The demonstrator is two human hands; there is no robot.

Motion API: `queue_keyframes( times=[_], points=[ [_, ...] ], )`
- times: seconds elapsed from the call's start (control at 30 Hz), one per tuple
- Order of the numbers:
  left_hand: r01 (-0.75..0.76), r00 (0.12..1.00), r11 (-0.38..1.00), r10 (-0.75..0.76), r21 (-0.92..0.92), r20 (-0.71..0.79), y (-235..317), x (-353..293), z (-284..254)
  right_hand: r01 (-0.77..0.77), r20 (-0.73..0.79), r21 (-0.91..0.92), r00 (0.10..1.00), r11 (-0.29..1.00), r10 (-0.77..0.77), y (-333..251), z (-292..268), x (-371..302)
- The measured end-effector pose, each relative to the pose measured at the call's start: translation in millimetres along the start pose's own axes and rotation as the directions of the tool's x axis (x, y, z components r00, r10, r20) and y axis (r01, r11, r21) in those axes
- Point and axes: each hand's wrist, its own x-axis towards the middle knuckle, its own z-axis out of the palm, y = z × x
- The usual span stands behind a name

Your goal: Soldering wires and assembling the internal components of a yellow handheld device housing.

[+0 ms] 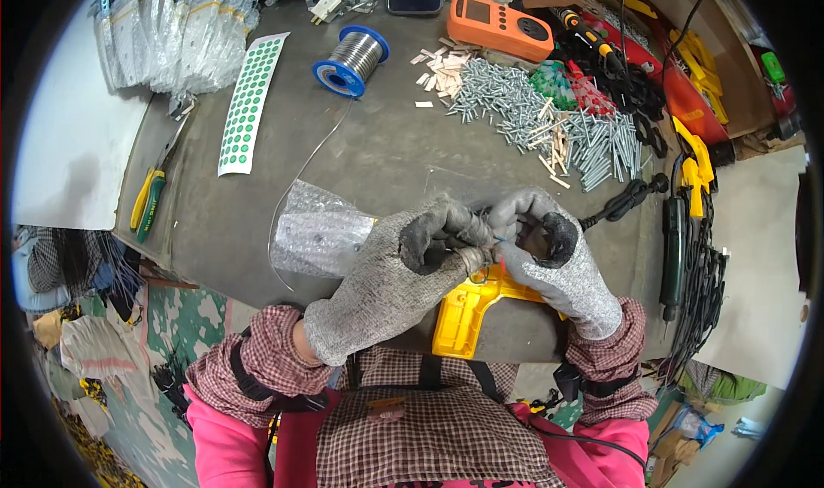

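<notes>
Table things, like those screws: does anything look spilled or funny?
The screws look a bit spilled: they lie in a loose heap on the right of the table, with no box around them. Pale chips are scattered beside them, too. They may be there on purpose.

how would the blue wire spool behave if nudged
The blue spool would probably roll, seeming to rest on its round rims. Its thickly wound metallic wire suggests weight; the loose strand looks bendable, likely trailing along.

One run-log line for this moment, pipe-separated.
left hand: curled, grip unclear | right hand: curled, close to left | casing: yellow, partly hidden by hands | spool: on table
</notes>
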Motion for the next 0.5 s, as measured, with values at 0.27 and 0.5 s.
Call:
queue_keyframes(
  times=[0.27,0.5],
  points=[
    [-0.003,1.0,0.997,0.002,-0.077,-0.015,-2.5,-2.2,-0.4,-0.096,0.024,-0.105,0.995,0.99,0.099,-2.5,-5.2,0.0],
    [-0.032,0.999,0.999,0.031,-0.023,-0.033,-5.3,-1.7,1.5,0.043,0.011,-0.191,0.999,0.981,-0.042,1.1,-1.9,-0.8]
  ],
)
